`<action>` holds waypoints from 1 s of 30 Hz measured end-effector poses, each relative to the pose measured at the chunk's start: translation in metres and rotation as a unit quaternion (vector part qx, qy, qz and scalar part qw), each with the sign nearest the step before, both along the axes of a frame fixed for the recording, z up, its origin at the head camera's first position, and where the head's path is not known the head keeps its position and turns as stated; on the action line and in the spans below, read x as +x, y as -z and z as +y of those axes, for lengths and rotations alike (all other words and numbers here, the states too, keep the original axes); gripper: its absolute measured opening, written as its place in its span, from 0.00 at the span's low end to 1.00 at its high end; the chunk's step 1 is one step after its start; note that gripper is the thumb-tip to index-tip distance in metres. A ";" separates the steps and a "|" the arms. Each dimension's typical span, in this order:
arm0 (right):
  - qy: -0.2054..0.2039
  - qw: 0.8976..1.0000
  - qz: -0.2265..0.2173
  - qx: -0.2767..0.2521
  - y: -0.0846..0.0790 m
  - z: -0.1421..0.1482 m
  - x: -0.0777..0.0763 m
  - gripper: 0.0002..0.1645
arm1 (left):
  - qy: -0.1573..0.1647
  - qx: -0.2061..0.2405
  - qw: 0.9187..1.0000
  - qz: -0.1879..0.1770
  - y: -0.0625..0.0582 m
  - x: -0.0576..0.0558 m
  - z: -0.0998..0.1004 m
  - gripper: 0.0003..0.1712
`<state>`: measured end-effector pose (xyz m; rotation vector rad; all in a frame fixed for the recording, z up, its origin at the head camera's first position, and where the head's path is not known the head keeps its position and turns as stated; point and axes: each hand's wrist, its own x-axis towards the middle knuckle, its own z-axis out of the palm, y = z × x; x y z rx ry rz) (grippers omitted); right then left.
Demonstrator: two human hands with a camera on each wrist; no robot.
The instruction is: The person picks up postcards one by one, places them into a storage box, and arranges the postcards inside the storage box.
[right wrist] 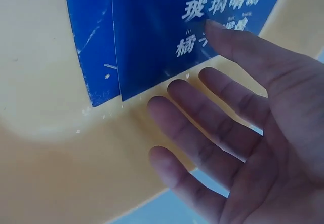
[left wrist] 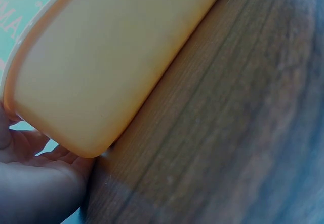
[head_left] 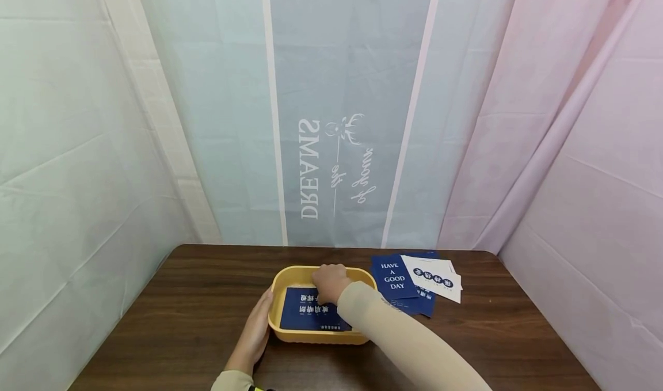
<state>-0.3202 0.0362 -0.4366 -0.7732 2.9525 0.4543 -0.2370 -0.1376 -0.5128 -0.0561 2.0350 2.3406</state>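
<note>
A yellow plastic bin (head_left: 295,337) stands on the table with blue printed cards (head_left: 305,316) lying inside it. At its left end, my left hand (head_left: 255,327) holds the rim and outer wall; the left wrist view shows the thumb up by the rim and the other fingers against the end wall, partly hidden. My right hand (head_left: 331,283) reaches into the bin over the far edge of the cards. In the right wrist view, its fingers (right wrist: 197,138) are spread and relaxed, and the thumb lies over the white lettering of the top blue card (right wrist: 152,36).
To the right of the bin lies an overlapping pile of blue cards (head_left: 392,277) and white cards (head_left: 434,276) on the dark wooden table (head_left: 207,299). A printed curtain (head_left: 342,91) hangs behind the table's far edge, with pale cloth on both sides.
</note>
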 end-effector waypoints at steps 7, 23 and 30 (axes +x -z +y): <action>0.003 0.999 -0.026 -0.027 -0.013 0.014 -0.007 0.19 | -0.001 0.004 1.000 0.002 0.000 0.002 -0.001 0.39; -0.017 0.985 -0.009 -0.172 -0.045 0.062 -0.007 0.10 | 0.000 0.000 1.000 0.003 0.000 0.001 -0.002 0.40; 0.009 0.983 0.016 -0.183 -0.047 0.091 -0.014 0.09 | 0.004 -0.007 1.000 -0.004 -0.001 0.002 0.000 0.40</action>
